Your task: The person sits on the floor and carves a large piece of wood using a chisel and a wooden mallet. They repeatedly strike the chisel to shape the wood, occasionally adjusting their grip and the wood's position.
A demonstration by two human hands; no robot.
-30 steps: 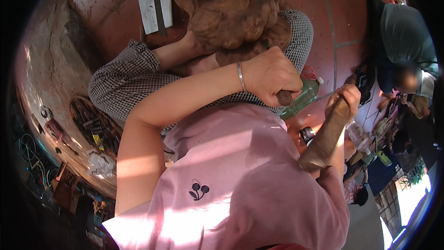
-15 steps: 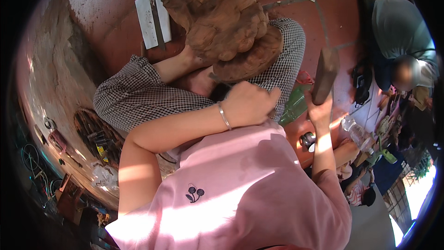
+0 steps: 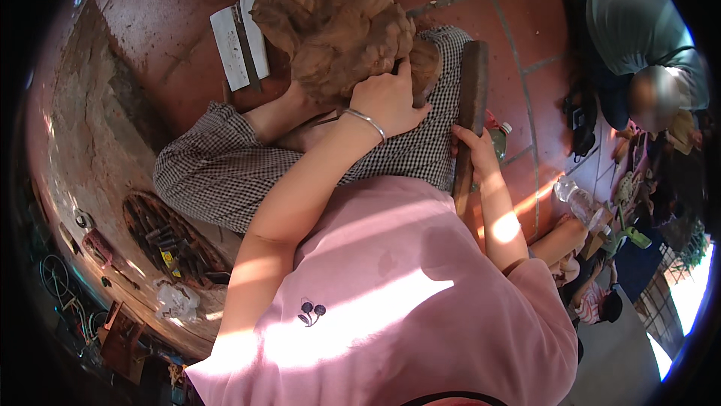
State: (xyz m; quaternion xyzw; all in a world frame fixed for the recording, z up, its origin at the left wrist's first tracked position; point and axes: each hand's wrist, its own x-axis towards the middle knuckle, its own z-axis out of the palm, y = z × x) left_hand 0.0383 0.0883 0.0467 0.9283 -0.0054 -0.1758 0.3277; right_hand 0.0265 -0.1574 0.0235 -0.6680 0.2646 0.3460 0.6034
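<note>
A brown wood carving with rounded, lumpy relief leans over my crossed legs in checked trousers. My left hand, a silver bangle on its wrist, presses against the carving's lower right side. Its index finger points up along the wood while the other fingers curl underneath. A small dark shape shows beside that fingertip, but what the hand grips is mostly hidden. In my right hand is a long squared wooden block, held upright along my right knee, apart from the carving.
White sheets with a dark strip lie on the red tiled floor beyond my left leg. To the left, a big timber slab carries a basket of tools. A green bottle stands by my right hand; another person sits at far right.
My left hand has moved up and forward from my lap onto the carving. My right hand has brought the wooden block leftward, in against my right knee.
</note>
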